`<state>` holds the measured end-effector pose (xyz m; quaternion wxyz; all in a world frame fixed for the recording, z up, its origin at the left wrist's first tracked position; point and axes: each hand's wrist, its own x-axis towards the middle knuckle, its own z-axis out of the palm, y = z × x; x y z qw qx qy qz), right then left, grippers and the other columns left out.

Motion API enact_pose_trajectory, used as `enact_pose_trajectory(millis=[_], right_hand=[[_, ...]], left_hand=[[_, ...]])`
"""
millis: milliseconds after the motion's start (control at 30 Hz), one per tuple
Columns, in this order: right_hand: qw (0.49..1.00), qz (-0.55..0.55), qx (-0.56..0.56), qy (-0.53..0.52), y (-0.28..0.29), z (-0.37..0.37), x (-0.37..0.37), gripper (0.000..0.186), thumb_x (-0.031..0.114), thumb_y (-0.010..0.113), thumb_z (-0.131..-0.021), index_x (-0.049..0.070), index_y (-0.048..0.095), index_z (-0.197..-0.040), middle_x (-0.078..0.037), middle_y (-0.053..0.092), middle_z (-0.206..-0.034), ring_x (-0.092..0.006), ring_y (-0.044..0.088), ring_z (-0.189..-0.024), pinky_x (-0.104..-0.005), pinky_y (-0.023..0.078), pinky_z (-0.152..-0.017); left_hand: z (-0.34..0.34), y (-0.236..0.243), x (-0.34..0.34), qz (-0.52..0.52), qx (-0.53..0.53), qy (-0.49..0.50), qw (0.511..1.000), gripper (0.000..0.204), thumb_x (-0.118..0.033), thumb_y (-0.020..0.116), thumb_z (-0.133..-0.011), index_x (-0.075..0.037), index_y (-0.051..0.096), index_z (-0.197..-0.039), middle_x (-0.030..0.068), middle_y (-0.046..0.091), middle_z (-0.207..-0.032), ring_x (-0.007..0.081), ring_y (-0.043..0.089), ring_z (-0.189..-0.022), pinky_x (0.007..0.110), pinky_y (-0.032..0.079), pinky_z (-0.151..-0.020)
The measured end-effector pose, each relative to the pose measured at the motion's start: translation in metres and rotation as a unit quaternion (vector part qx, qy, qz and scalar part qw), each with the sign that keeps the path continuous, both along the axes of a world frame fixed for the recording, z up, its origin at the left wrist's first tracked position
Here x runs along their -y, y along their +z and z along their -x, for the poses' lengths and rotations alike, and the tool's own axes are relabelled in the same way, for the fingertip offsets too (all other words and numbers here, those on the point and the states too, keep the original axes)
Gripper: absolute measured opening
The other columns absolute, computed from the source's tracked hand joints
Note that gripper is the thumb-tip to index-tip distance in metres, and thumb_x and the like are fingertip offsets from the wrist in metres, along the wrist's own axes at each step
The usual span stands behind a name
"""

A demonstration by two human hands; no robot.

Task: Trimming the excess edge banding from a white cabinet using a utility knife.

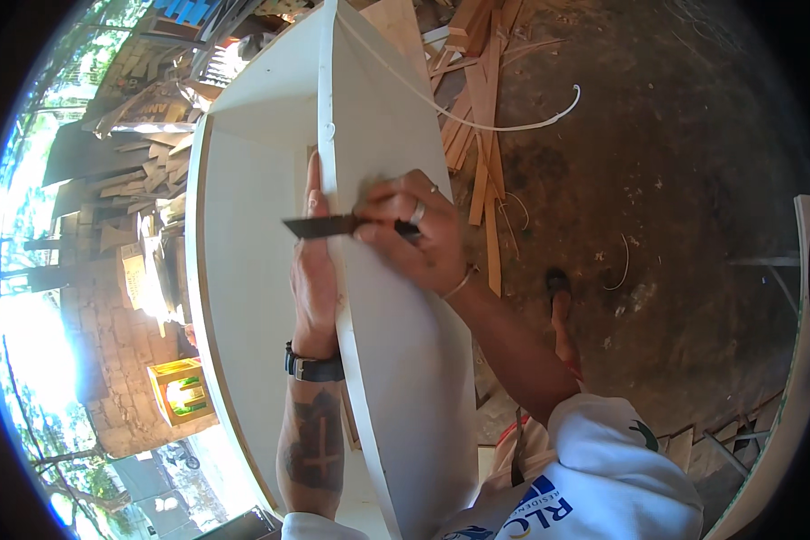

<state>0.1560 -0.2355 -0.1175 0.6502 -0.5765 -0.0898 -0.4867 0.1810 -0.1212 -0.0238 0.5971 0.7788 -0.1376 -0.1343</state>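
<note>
A white panel [378,117] stands on edge in front of me, part of a large white box-like cabinet [252,189]. My right hand [418,229] is closed round a knife [319,227] with a dark, slant-tipped blade. The blade lies across the panel's narrow edge [331,162] and points left; its handle is mostly hidden in my fingers. Against the panel's inner side, my left hand [315,279] lies flat, fingers stretched away from me, partly behind the blade. From the panel's far end, a thin white strip [504,128] curls out to the right.
Wooden offcuts [486,117] lie heaped on the dirty floor [657,162] beyond the panel. More wood scraps [153,162] are piled at the left, near a yellow-red box [178,392]. A pale board edge [796,342] runs along the far right. Someone's foot [560,286] shows below.
</note>
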Motion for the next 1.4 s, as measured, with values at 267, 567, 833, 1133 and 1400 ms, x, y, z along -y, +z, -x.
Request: enact_pose_trajectory(millis=[267, 567, 833, 1133, 1400], right_hand=[[1.0, -0.012, 0.006, 0.005, 0.009, -0.007, 0.003, 0.016, 0.008, 0.081, -0.073, 0.005, 0.071, -0.085, -0.008, 0.066, -0.087, -0.0247, 0.059, -0.079, -0.0355, 0.048, -0.07], [0.999, -0.024, 0.028, 0.023, 0.007, -0.021, 0.009, 0.015, 0.009, 0.081, -0.074, 0.005, 0.07, -0.083, -0.008, 0.066, -0.085, -0.024, 0.059, -0.077, -0.0351, 0.048, -0.069], [1.0, -0.014, 0.02, -0.017, 0.006, -0.027, 0.007, 0.013, 0.01, 0.079, -0.078, 0.004, 0.071, -0.085, -0.008, 0.067, -0.087, -0.023, 0.06, -0.078, -0.0338, 0.048, -0.07], [1.0, -0.014, 0.022, 0.002, 0.004, -0.038, 0.017, 0.012, 0.01, 0.079, -0.077, 0.006, 0.068, -0.081, -0.006, 0.067, -0.088, -0.0225, 0.059, -0.078, -0.0339, 0.048, -0.069], [1.0, -0.017, 0.011, -0.023, 0.006, -0.031, 0.009, 0.015, 0.011, 0.081, -0.074, 0.007, 0.069, -0.081, -0.006, 0.067, -0.088, -0.0233, 0.059, -0.077, -0.0351, 0.049, -0.069]], left_hand=[[-0.001, -0.005, -0.003, -0.012, 0.008, 0.005, 1.0, 0.059, -0.038, 0.034, -0.109, -0.004, 0.027, -0.157, 0.0126, 0.029, -0.161, 0.0214, 0.026, -0.147, 0.034, 0.02, -0.12], [0.009, 0.004, 0.003, -0.026, 0.034, -0.013, 0.999, 0.057, -0.031, 0.032, -0.108, -0.003, 0.026, -0.157, 0.0097, 0.034, -0.157, 0.0188, 0.032, -0.142, 0.032, 0.024, -0.118], [0.008, 0.003, 0.0, -0.028, -0.006, 0.019, 0.999, 0.057, -0.03, 0.032, -0.109, -0.001, 0.025, -0.157, 0.0109, 0.032, -0.159, 0.0177, 0.031, -0.143, 0.031, 0.024, -0.118], [0.002, 0.0, 0.0, 0.041, -0.051, 0.006, 0.998, 0.058, -0.032, 0.031, -0.11, 0.0, 0.021, -0.157, 0.0108, 0.027, -0.161, 0.0181, 0.026, -0.147, 0.031, 0.021, -0.12], [0.005, 0.002, 0.003, 0.002, -0.019, 0.006, 1.0, 0.057, -0.031, 0.03, -0.11, 0.0, 0.022, -0.157, 0.0111, 0.027, -0.161, 0.0189, 0.026, -0.146, 0.033, 0.021, -0.12]])
